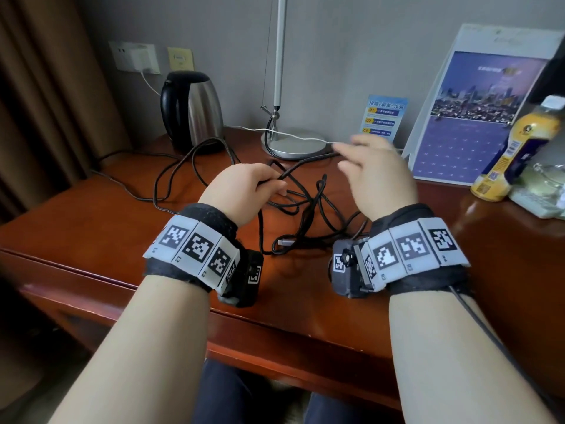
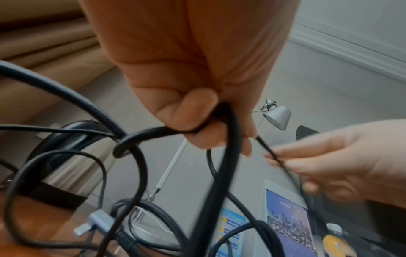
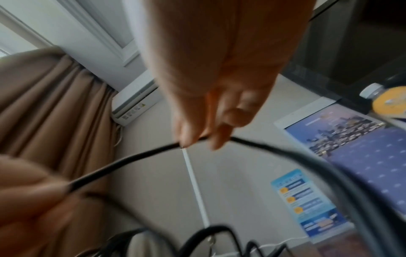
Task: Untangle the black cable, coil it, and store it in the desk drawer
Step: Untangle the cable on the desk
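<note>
the left hand (image 1: pixel 244 191) is curled round a bunched section of the black cable (image 1: pixel 308 206), anchoring it above the surface (image 1: pixel 91 228) so the loops hang free. the right hand (image 1: pixel 376 175) pinches one strand between fingertips (image 3: pixel 186 137) just beside the left, probably to draw it out of the tangle (most of which lies on the surface, near the lamp base (image 1: pixel 295 145)). no drawer visible.

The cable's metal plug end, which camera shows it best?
The left wrist view: the silver plug hangs close and sharp among the black cable loops. The head view shows it small on the desk; the right wrist view doesn't show it.
</note>
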`<state>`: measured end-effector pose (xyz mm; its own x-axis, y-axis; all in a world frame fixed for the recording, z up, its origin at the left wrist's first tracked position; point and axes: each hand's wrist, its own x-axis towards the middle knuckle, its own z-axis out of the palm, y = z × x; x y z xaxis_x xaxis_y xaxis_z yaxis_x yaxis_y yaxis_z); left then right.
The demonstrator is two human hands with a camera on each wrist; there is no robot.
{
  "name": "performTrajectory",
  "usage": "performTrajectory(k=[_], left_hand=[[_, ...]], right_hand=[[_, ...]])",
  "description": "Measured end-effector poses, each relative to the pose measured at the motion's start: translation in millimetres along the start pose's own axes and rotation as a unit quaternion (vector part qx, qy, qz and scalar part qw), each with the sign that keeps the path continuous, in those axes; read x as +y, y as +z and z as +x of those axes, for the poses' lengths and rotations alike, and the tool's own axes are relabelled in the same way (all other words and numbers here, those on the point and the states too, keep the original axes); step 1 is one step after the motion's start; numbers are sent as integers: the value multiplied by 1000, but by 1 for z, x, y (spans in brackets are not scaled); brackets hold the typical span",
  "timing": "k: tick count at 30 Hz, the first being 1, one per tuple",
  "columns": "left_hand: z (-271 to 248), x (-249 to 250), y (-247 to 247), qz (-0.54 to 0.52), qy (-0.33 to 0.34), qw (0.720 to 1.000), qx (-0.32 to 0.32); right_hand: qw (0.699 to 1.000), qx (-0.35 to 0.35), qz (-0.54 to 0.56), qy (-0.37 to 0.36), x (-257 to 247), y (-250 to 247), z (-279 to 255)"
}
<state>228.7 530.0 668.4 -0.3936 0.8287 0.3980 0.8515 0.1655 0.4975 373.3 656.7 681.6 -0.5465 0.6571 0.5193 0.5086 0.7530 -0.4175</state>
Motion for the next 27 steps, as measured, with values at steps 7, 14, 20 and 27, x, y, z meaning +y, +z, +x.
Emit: performTrajectory(k=[7, 14, 20, 27], left_hand=[[0, 0, 0, 8, 16, 1000, -14], [0, 0, -1, -4, 31, 999, -20], [1, 3, 2, 1, 62, 998, -2], [-1, -3, 4, -10, 59, 998, 17]], right_hand=[[995, -63, -26, -77, -13, 7, 2], [999, -18, -5, -45, -3, 7, 2], [992, -88, -14, -90, -12, 14, 0], [1000, 10, -7, -21, 0, 3, -1]])
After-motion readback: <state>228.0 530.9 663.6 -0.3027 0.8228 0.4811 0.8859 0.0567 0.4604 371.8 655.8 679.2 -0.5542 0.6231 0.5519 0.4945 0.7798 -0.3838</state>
